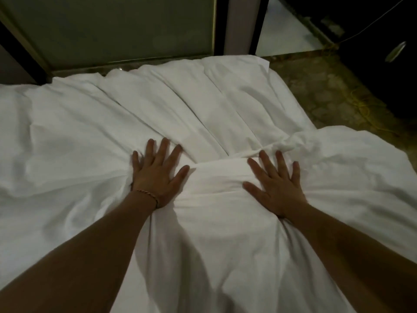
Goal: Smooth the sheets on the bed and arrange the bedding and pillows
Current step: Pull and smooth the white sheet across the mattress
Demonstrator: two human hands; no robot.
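A white sheet (pixel 79 132) covers the bed and fills most of the head view, with long folds running from the far edge toward the middle. My left hand (pixel 158 172) lies flat on the sheet with fingers spread, a thin bracelet at its wrist. My right hand (pixel 275 179) presses flat on a bunched ridge of the same cloth, fingers straight and apart. A crumpled patch of sheet (pixel 304 145) sits just beyond the right fingertips. No pillow shows.
A grey-green panel (pixel 112 30) stands behind the bed's far edge. Patterned floor (pixel 327 91) lies to the right, with dark furniture (pixel 383 64) and a thin cable (pixel 361 28) beyond it. A white corner of sheet (pixel 259 62) hangs at the far right edge.
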